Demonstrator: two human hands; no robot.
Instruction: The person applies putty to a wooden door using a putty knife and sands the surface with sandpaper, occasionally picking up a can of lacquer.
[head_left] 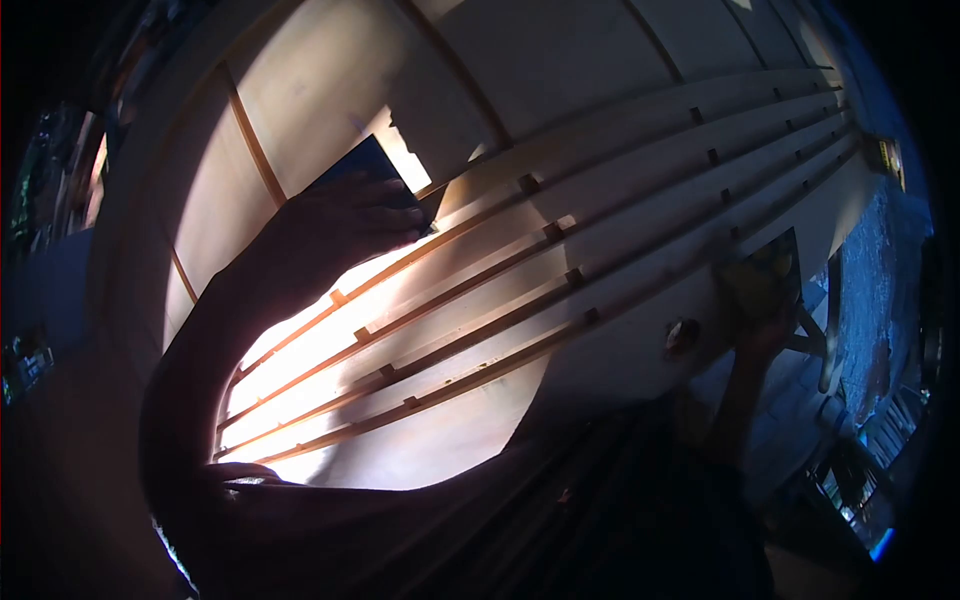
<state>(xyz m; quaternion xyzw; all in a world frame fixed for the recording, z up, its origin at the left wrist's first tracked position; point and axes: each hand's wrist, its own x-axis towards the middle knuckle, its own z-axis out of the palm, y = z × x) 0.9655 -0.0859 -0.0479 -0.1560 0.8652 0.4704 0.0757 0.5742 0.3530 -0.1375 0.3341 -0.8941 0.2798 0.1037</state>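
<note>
A long pale wooden panel with thin wooden strips (470, 255) lies in front of me. My left hand (365, 205) reaches over its far part, with the fingers laid across a dark square sheet (365, 158). That sheet rests on or just above the panel, beside a bright sunlit patch. On the right, in deep shadow, my right hand (765, 335) is closed at the lower edge of a dark flat piece (785, 250). Yellowish patches show on that piece, and I cannot make out what they are. Shadow hides most of the fingers of both hands.
A small round thing or hole (683, 338) shows on the panel near my right hand. Bluish sheeting (868, 300) lies beyond the panel's right end. Small blocks (555, 231) sit between the strips. Strong sunlight washes out the panel's left part.
</note>
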